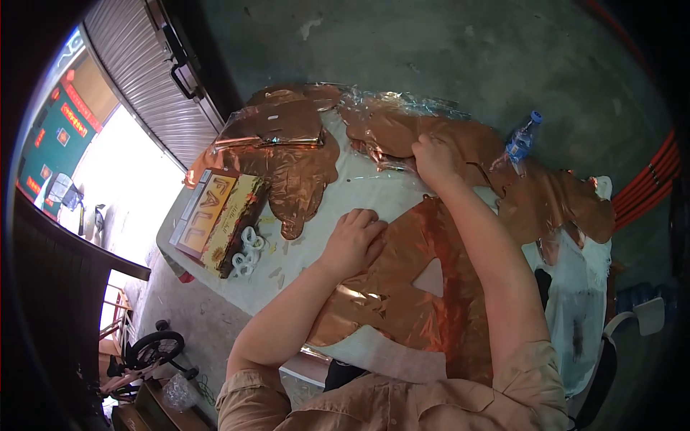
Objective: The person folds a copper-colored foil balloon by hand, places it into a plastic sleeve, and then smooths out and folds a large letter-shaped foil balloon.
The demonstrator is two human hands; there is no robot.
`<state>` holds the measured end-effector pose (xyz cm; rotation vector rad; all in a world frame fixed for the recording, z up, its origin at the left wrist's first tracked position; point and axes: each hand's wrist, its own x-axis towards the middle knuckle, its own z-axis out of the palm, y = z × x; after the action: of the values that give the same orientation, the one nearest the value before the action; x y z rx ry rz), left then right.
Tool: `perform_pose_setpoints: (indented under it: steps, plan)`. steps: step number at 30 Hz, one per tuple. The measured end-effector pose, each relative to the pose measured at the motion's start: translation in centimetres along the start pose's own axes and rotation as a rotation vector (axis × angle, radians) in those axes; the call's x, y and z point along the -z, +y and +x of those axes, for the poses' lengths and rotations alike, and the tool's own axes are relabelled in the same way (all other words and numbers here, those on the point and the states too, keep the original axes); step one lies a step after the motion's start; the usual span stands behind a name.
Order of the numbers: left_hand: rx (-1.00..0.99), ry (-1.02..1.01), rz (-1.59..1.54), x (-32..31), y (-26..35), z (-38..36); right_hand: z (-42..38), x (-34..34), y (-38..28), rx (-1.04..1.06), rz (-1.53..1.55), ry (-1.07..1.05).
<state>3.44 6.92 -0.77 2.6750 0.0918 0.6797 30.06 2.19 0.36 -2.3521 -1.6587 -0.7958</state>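
A large copper-coloured foil sheet (388,298) with a triangular hole lies flat on the white-covered table (287,266), close to the person's body. My left hand (353,243) rests at its upper left edge, fingers curled; whatever may be under them is hidden. Farther out, my right hand (435,159) is closed at the lower edge of a stack of copper foil pieces (392,133) in clear plastic, and what its fingers hold is too small to make out. More foil (295,179) spreads at the far left.
A box marked FALL (210,212) and a patterned box (233,223) sit at the left, beside white ribbon rolls (248,251). A water bottle (522,144) stands at the back right. Clear plastic bags (575,309) lie at the right. A chair (647,316) is beyond.
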Motion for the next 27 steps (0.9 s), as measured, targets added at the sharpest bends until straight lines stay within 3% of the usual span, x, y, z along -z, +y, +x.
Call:
perform_pose_setpoints:
  steps: [2, 4, 7, 11, 13, 14, 16, 17, 19, 24, 27]
  plan:
    - [0.003, 0.000, 0.001, -0.1, 0.0, -0.1, 0.1, -0.4, 0.1, -0.053, 0.079, 0.055]
    - [0.003, -0.002, 0.008, -0.1, 0.0, 0.0, 0.5, -0.4, 0.2, -0.279, 0.342, -0.067]
    - [0.001, 0.003, 0.006, -0.1, -0.1, 0.0, 0.7, 1.0, 0.6, -0.454, 0.597, -0.214]
    - [0.004, 0.005, -0.002, -0.1, -0.1, 0.0, 1.1, 0.7, 1.3, -0.446, 0.680, -0.126]
    - [0.014, -0.003, -0.009, 0.0, -0.1, -0.1, 1.4, 1.1, 1.3, -0.261, 0.395, 0.033]
    - [0.015, -0.004, -0.009, -0.1, -0.1, -0.1, 1.5, 1.3, 1.4, -0.261, 0.396, 0.031]
    - [0.003, 0.003, -0.012, -0.1, -0.2, -0.1, 2.0, 2.8, 1.7, -0.066, 0.290, -0.097]
    - [0.002, 0.001, -0.016, -0.1, -0.2, -0.1, 2.3, 3.7, 2.1, -0.069, 0.288, -0.099]
    - [0.005, -0.009, -0.009, -0.1, -0.2, -0.1, 3.5, 6.2, 3.3, -0.266, 0.374, -0.065]
    - [-0.007, -0.020, -0.023, 0.0, -0.2, 0.0, 4.5, 14.5, 7.3, -0.357, 0.401, 0.257]
    - [-0.001, -0.032, -0.013, 0.1, -0.1, -0.1, 3.6, 17.4, 9.0, -0.282, 0.324, 0.543]
